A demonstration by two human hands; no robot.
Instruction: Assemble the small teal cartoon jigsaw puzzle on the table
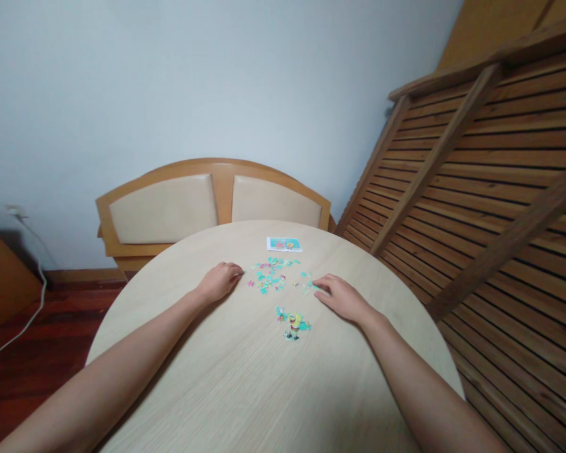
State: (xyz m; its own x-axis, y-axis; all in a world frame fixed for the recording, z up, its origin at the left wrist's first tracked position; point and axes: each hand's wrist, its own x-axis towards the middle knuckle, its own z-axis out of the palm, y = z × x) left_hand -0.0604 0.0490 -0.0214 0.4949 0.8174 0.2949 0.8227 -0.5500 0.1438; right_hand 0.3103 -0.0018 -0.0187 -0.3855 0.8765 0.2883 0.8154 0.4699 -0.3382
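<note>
My left hand rests at the left side of a loose heap of jigsaw puzzle pieces, its fingers closed. At its fingertips a small dark puzzle piece shows, partly hidden. To the right of the heap, my right hand has its thumb and forefinger apart, close beside a few pale teal pieces; contact with them is hard to make out. Nearer to me lies a joined section of puzzle showing a yellow cartoon figure with teal parts on both sides.
A picture card lies beyond the pieces on the round wooden table. Behind the table stands a padded headboard against the wall. A slatted wooden frame leans at the right. A white cable hangs at the left.
</note>
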